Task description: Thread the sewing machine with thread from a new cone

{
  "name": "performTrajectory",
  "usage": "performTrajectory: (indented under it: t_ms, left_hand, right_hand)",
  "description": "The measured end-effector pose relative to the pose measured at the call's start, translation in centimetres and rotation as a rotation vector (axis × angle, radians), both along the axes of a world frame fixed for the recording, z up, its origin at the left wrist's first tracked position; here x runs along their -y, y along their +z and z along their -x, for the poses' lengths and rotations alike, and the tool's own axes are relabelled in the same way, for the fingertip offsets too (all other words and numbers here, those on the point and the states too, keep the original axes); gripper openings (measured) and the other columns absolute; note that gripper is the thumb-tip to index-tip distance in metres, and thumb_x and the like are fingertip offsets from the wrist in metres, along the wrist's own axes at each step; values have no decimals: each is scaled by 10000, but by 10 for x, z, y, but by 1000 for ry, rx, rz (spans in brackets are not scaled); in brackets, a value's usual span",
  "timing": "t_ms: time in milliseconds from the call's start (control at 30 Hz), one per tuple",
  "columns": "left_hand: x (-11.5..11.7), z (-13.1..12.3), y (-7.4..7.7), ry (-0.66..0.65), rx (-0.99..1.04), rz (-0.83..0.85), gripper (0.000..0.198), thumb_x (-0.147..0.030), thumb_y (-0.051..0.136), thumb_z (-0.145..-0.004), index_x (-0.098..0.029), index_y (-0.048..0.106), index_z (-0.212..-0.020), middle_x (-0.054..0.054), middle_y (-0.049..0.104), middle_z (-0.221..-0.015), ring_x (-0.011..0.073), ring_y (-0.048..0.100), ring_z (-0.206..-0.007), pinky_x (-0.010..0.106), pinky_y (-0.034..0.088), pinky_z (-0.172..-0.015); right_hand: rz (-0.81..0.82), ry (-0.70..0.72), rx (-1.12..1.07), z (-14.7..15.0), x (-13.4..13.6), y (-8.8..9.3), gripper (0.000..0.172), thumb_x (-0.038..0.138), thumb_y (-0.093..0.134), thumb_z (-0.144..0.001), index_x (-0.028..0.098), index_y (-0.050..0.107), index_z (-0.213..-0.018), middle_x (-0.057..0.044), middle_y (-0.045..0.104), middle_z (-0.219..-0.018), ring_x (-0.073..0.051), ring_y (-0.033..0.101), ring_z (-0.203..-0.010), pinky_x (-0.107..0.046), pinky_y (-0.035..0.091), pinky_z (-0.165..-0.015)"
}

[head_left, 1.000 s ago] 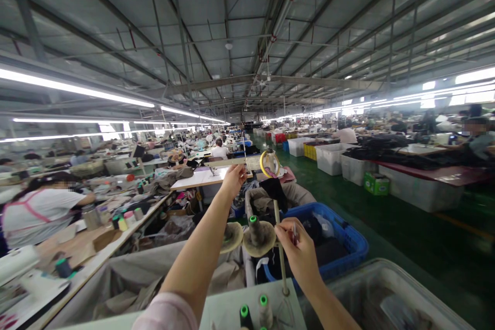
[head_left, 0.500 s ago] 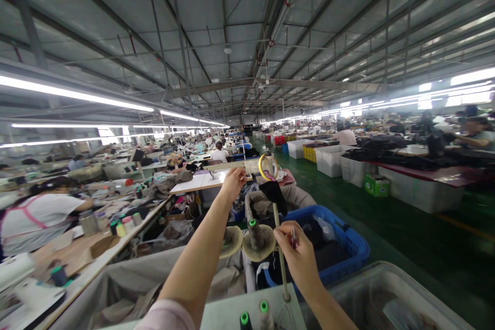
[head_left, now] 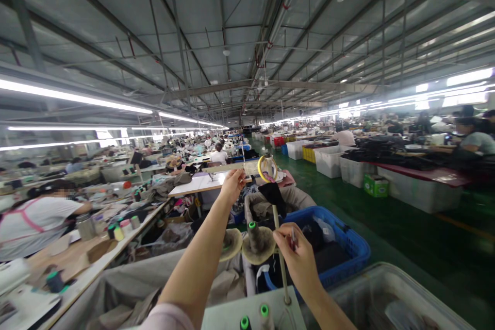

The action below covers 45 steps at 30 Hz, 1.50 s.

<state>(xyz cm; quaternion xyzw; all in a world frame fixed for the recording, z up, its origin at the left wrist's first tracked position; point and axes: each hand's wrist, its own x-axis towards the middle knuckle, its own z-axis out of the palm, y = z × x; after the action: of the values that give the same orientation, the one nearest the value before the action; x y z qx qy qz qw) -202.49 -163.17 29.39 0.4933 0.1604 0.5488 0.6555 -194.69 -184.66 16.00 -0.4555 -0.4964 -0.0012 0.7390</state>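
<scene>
My left hand [head_left: 233, 186] is raised, its fingertips pinched at the thread stand's pale crossbar [head_left: 218, 168]; anything as fine as thread between them is too small to see. Lower and to the right, my right hand [head_left: 298, 252] is curled closed beside the stand's upright pole [head_left: 283, 270]. A small slender metallic tool [head_left: 294, 240] shows between its fingers; its kind is unclear. Between my arms, a grey thread cone [head_left: 254, 237] with a green tip sits on a round holder [head_left: 260, 253]. A yellow tape roll [head_left: 266, 168] hangs at the top of the stand.
Two more green-topped spools [head_left: 264, 314] stand on the machine table [head_left: 228, 314]. A blue basket [head_left: 361, 252] and a clear plastic bin [head_left: 410, 281] lie to the right, beside a green aisle floor [head_left: 406, 237]. At left, a person [head_left: 42, 216] bends over a workbench.
Both hands keep almost the same pose and place. The view has shifted very slightly. The person seated at left leans a little further left.
</scene>
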Motion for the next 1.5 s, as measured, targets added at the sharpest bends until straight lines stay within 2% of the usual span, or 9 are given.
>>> performTrajectory:
  t_ms: [100, 167, 333, 467, 567, 733, 1067, 1333, 1500]
  left_hand:
    - [0, 0, 1, -3, 11, -1, 380, -272, 896, -557, -163, 553, -682, -34, 550, -646, 58, 516, -587, 153, 426, -519]
    - [0, 0, 1, -7, 17, -3, 363, -256, 887, -565, -162, 554, -676, -29, 560, -653, 57, 517, -589, 150, 425, -516]
    - [1, 1, 2, -26, 9, -16, 328, -245, 872, -566, -157, 574, -670, -32, 555, -634, 51, 512, -570, 145, 426, -515]
    - [0, 2, 0, -46, 8, -39, 336, -255, 873, -531, -158, 593, -689, -39, 555, -614, 58, 508, -558, 151, 428, -514]
    - [-2, 2, -3, -44, 19, -53, 350, -247, 868, -500, -159, 596, -700, -37, 572, -623, 59, 512, -569, 149, 425, -522]
    - [-2, 3, -6, -36, 25, -81, 314, -238, 830, -519, -162, 580, -692, -34, 578, -637, 65, 507, -578, 166, 441, -545]
    - [-2, -5, -7, -23, -11, -23, 181, -107, 674, -607, -183, 536, -697, -54, 541, -624, 67, 479, -547, 175, 415, -542]
    - [6, -6, -1, -34, -67, 17, 156, -70, 622, -677, -188, 521, -697, -58, 529, -588, 77, 509, -551, 174, 424, -565]
    - [20, 3, 7, 1, -131, 60, 126, -62, 613, -721, -182, 576, -723, -42, 582, -623, 86, 549, -555, 184, 424, -537]
  right_hand:
    - [5, -17, 42, -2, -4, 5, 238, 347, 600, -916, 201, 606, -728, -2, 569, -759, -106, 490, -600, -247, 437, -576]
    - [-25, -51, 125, -4, -9, 18, 202, 317, 580, -933, 204, 616, -770, -3, 573, -787, -98, 472, -577, -249, 437, -574]
    - [-117, -344, 517, -12, -34, 87, 128, 251, 565, -944, 227, 686, -980, -45, 659, -949, -148, 634, -793, -273, 463, -690]
    - [81, -531, 792, -15, -67, 142, 150, 205, 606, -896, 243, 716, -991, -55, 677, -1009, -203, 642, -860, -301, 425, -642]
    - [233, -545, 931, -13, -89, 162, 175, 201, 601, -897, 219, 706, -1035, -74, 658, -1091, -221, 629, -975, -299, 445, -699]
    - [338, -596, 1021, -6, -106, 165, 244, 221, 451, -979, 204, 672, -1079, -87, 639, -1132, -199, 618, -993, -294, 436, -677]
    - [271, -650, 1163, -19, -120, 155, 284, 183, 334, -1010, 159, 617, -988, -100, 641, -1092, -230, 574, -1009, -341, 367, -672]
    - [312, -626, 1152, -19, -126, 158, 371, 134, 237, -1017, 95, 602, -1066, -159, 622, -1141, -218, 585, -963, -330, 327, -656]
    - [298, -593, 1090, -18, -120, 164, 254, 173, 399, -982, 85, 616, -1081, -168, 623, -1149, -217, 598, -923, -323, 345, -660]
